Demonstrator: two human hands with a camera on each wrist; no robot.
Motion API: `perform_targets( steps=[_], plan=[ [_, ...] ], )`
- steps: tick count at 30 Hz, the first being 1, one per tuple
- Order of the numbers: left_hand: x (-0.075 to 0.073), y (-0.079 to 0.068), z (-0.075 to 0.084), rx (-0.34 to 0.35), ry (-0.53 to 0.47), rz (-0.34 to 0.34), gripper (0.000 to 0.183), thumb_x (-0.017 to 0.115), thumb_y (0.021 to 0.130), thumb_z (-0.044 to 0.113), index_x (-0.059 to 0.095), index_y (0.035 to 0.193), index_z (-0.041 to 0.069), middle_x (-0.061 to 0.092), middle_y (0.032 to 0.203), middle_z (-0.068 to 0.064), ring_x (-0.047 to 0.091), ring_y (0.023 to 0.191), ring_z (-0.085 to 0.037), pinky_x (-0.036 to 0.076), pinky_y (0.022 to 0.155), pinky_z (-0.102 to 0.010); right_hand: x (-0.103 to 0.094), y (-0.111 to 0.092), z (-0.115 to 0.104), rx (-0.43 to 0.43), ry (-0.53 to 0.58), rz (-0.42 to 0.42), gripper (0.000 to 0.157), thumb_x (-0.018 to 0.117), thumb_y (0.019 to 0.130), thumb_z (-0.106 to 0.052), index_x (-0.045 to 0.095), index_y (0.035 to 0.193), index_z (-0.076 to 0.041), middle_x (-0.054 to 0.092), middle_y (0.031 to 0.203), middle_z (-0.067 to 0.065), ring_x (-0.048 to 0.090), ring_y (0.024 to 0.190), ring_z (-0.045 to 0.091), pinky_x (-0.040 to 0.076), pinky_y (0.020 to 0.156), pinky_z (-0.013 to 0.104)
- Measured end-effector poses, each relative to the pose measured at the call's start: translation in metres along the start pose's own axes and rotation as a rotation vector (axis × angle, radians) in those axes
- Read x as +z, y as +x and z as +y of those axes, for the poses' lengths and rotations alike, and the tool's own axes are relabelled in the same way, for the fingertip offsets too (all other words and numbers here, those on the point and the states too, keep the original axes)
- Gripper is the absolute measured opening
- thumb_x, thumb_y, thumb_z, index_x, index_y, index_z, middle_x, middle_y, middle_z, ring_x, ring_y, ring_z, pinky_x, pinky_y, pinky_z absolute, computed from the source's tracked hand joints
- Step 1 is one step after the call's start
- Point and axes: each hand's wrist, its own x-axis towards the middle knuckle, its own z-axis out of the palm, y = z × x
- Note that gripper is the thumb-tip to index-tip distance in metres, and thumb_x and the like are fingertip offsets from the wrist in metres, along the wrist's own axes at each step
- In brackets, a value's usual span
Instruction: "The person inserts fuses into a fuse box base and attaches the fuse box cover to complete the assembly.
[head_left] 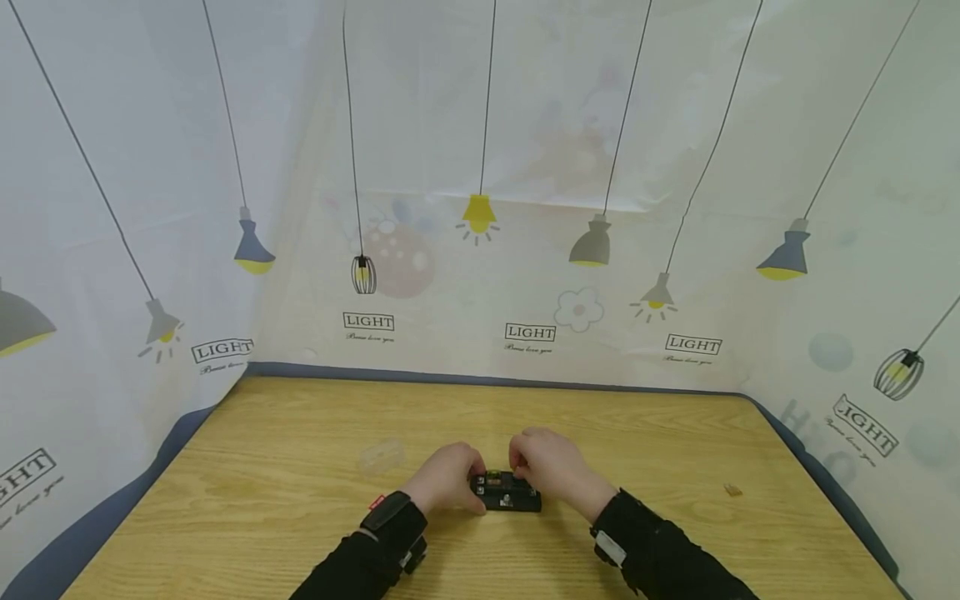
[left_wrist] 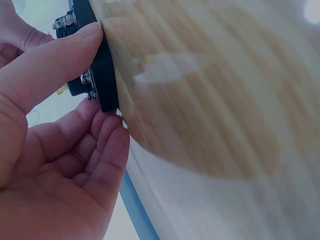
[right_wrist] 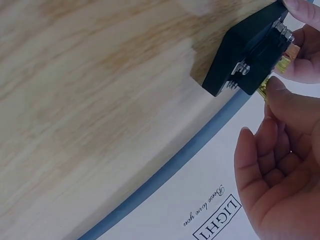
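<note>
A small black rectangular block with metal screws and brass-coloured parts on its top lies on the wooden table. My left hand grips its left end, the thumb on the near side and fingers curled round the end. From the far right side, my right hand reaches over the block. In the right wrist view, that hand's thumb and forefinger pinch a small brass-coloured piece at the block's upper face. The fingertips partly hide this piece, so its exact kind cannot be told.
A clear plastic piece lies left of the block on the table. Farther right there is a small golden-brown piece. A white sheet printed with lamps hangs behind the table and along both sides.
</note>
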Motion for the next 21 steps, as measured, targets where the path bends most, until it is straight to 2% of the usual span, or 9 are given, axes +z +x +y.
perform_targets(
  steps=[21],
  plan=[
    [0.0002,0.0004,-0.0021,-0.004,-0.008,-0.01,0.04,0.083,0.058,0.026,0.066,0.091,0.011,0.057,0.085,0.004,0.05,0.075,-0.009,0.045,0.07,-0.027,-0.0016,0.0006,-0.002,0.03,0.032,-0.023,0.015,0.071,0.077,-0.018,0.057,0.075,-0.021,0.048,0.073,-0.009,0.044,0.066,0.007,0.043,0.06,0.025]
  ],
)
